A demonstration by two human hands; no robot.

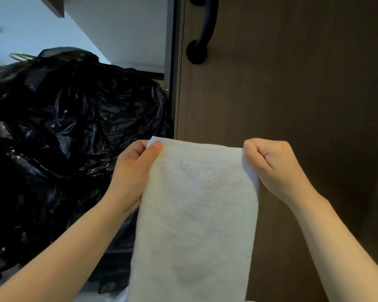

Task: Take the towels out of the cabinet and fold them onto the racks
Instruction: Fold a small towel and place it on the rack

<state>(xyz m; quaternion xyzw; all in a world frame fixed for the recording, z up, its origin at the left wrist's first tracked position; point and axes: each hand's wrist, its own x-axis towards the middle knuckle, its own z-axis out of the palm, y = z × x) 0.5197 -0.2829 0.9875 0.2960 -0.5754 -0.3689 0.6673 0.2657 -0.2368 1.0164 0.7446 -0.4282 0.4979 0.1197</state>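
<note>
White towel (196, 210) hangs before brown cabinet door (292, 94), black handle (202, 29); left hand (133, 171) and right hand (275, 166) pinch its 2 top corners, fingers curled. Black plastic bag (70, 131) bulks left.

— What sort of place is this?
— Indoors, a household or lodging storage corner. A tall brown wood-grain cabinet door (292, 88) with a curved black handle (208, 25) fills the right side.
— What else shows it?
— Crumpled black plastic bags (74, 127) piled at left beneath a pale wall (129, 29), and a white towel (194, 203) in front.
</note>
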